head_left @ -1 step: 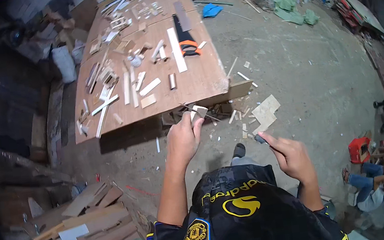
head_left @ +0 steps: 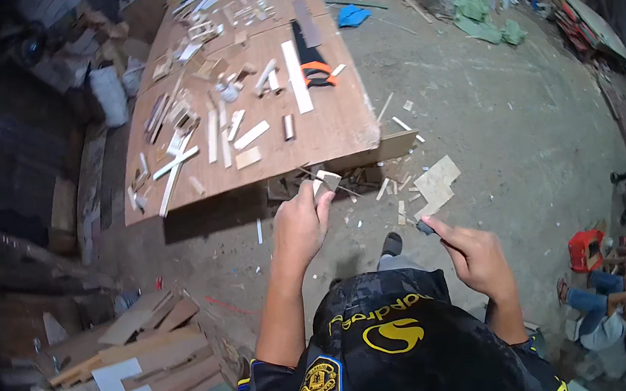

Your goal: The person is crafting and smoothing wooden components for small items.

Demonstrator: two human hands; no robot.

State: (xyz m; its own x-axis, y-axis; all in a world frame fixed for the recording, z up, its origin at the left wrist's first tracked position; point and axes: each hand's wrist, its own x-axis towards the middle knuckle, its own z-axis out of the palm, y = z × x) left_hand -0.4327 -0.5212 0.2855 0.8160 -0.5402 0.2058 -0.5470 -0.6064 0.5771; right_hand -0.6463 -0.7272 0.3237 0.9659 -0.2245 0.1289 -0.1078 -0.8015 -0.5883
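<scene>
Beyond the left hand (head_left: pixel 300 222) juts gripped wood (head_left: pixel 329 181).

Black shirt (head_left: pixel 440 376), 6 o'clock: yellow lettering (head_left: pixel 380 311), upside down; round yellow logo (head_left: pixel 393 337); yellow crest (head_left: pixel 319 382) at logo's 8 o'clock.

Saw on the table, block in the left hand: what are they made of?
Saw blade: likely dark-coated metal, thin and flat. Saw handle: perhaps plastic, given its bright orange and black colouring. Block: probably unfinished wood, pale and matte.
</scene>
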